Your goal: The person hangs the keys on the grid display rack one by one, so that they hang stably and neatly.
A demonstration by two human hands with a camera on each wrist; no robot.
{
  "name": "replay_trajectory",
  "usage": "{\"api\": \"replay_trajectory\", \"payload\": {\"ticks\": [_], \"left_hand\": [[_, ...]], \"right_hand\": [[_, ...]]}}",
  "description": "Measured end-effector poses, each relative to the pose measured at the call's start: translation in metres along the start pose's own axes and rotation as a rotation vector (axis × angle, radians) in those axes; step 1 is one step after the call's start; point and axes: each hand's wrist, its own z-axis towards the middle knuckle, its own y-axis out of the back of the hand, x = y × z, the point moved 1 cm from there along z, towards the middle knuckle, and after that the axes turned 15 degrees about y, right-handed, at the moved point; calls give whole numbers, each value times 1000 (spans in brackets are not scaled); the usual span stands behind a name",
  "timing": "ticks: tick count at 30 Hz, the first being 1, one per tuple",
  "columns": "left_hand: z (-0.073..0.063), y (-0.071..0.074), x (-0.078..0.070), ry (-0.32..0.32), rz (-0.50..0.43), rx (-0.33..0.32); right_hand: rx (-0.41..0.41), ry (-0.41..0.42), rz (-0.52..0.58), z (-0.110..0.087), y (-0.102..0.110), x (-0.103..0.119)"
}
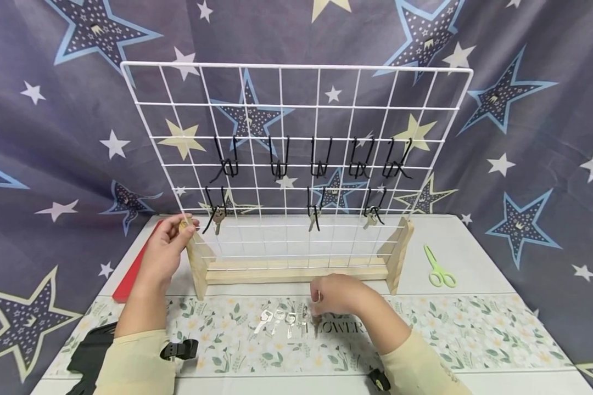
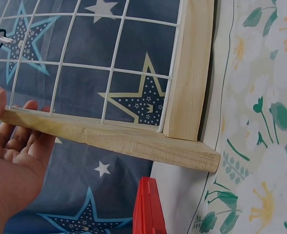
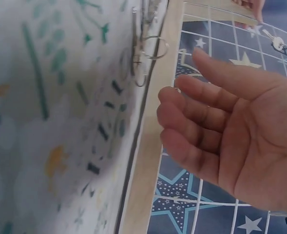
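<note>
My left hand (image 1: 164,249) grips the top of the wooden stand's left upright (image 1: 197,263), thumb on one side and fingers on the other, as the left wrist view shows. Over the floral mat, my right hand (image 1: 341,296) hovers by the right end of a row of silver keys (image 1: 290,321). In the right wrist view its fingers (image 3: 182,146) are loosely bent and hold nothing, apart from the keys and their rings (image 3: 155,47). A white wire grid (image 1: 298,107) stands in the wooden base, with black hooks (image 1: 320,159) in two rows. Three keys (image 1: 219,215) hang on the lower hooks.
Green scissors (image 1: 440,269) lie to the right of the stand. A red object (image 1: 133,269) lies at the left, behind my left forearm, and a black object (image 1: 91,356) is at the front left. A star-patterned cloth (image 1: 533,164) hangs behind and at both sides.
</note>
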Motion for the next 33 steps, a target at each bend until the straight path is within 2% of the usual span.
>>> {"api": "replay_trajectory", "payload": {"ticks": [6, 21, 33], "left_hand": [[0, 1, 0, -1, 0, -4], [-2, 1, 0, -11, 37, -1], [-2, 1, 0, -8, 29, -3]], "right_hand": [[52, -41, -8, 2, -7, -1], [74, -66, -118, 8, -20, 1], [47, -81, 5, 3, -17, -3]]}}
